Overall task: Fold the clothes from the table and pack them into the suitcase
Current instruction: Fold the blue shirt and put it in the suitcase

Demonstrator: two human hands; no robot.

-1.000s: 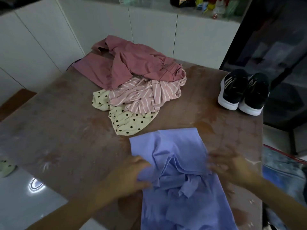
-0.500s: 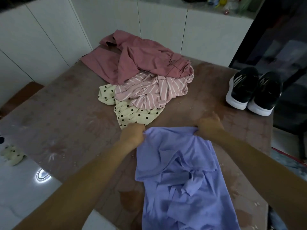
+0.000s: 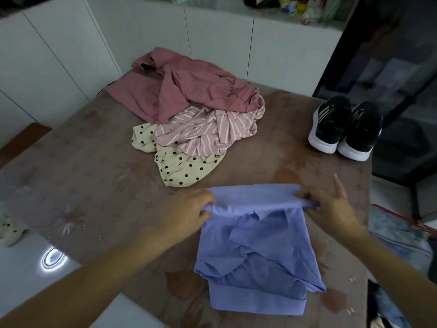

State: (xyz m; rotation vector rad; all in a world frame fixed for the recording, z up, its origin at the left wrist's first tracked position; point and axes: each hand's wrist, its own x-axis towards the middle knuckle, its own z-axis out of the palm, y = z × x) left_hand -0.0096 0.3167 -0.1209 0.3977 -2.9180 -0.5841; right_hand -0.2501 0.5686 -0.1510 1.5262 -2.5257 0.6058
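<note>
White cabinets point(image 3: 59, 55) stand behind a brown patterned table point(image 3: 82, 162); on its near part lies a blue shirt point(image 3: 255, 252), partly folded; the left hand point(image 3: 186, 211) and right hand point(image 3: 331, 207) each pinch an end of its far folded edge, fingers clenched on the cloth, the right forefinger sticking out; beyond lie a pink garment point(image 3: 189, 91), a striped top point(image 3: 212, 129) and a polka-dot piece point(image 3: 186, 169) in a heap; black sneakers point(image 3: 345, 129) sit at the far right corner

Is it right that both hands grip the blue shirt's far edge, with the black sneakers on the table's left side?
No. The head view shows the black sneakers on the table's right side. Left hand and right hand do grip the blue shirt's far edge.
</note>
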